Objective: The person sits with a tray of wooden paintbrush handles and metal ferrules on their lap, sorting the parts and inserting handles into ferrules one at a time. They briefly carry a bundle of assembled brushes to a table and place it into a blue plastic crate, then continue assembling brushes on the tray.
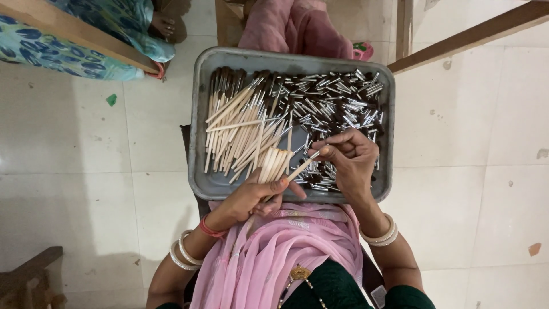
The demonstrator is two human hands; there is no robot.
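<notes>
A grey metal tray (pixel 201 109) rests on my lap. Its left half holds a heap of pale wooden brush handles (pixel 237 129) with dark tips; its right half holds a pile of small silver ferrules with dark bristles (pixel 334 103). My left hand (pixel 251 197) grips a fanned bundle of bare wooden sticks (pixel 273 163) over the tray's near edge. My right hand (pixel 351 157) pinches a ferrule at the end of a single stick (pixel 302 167) that runs back toward my left hand.
Pink cloth (pixel 274 252) lies across my lap below the tray. A person in blue patterned clothing (pixel 68 40) sits at top left behind a wooden bar. Another person in pink (pixel 297 26) sits beyond the tray. White tiled floor (pixel 86 171) surrounds me.
</notes>
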